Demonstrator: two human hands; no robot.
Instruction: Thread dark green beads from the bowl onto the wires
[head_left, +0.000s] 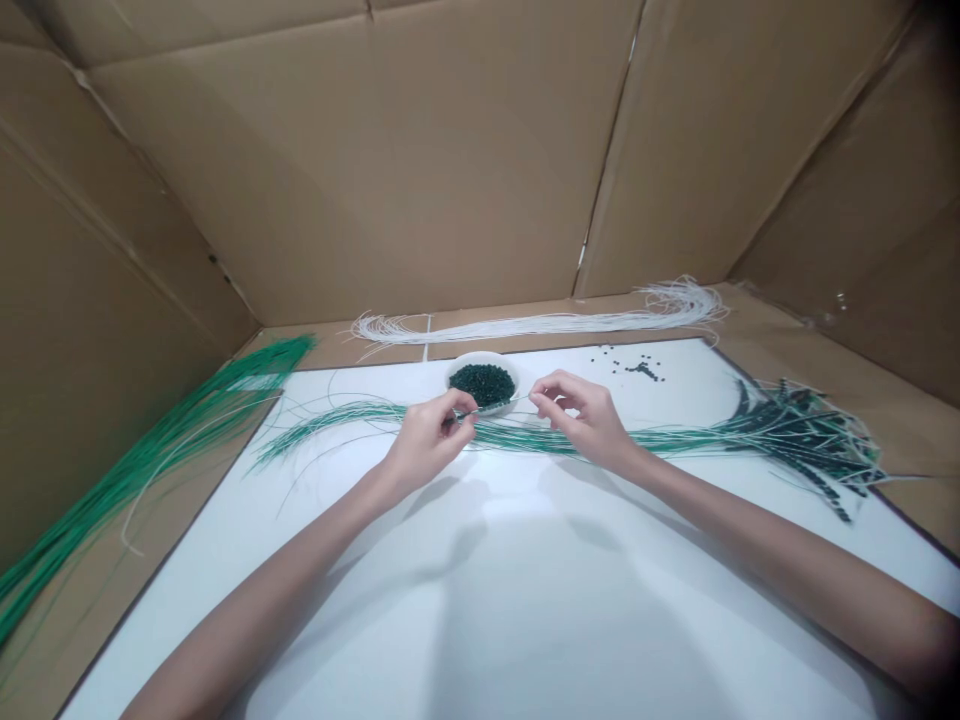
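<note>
Green and easily snagged: the long bundle of thin strands (517, 438), just nearer than the round white bowl (480, 357); avoid catching it. Right in front of the bowl, hold the thin pale strand (517, 399) straight and taut, pinched narrowly in left hand (435, 435) and right hand (581, 410). Hidden behind fingertips: both strand ends. Too small to tell: any beads there. Right of the bowl, scattered dark beads (643, 370), too blurred to count.
</note>
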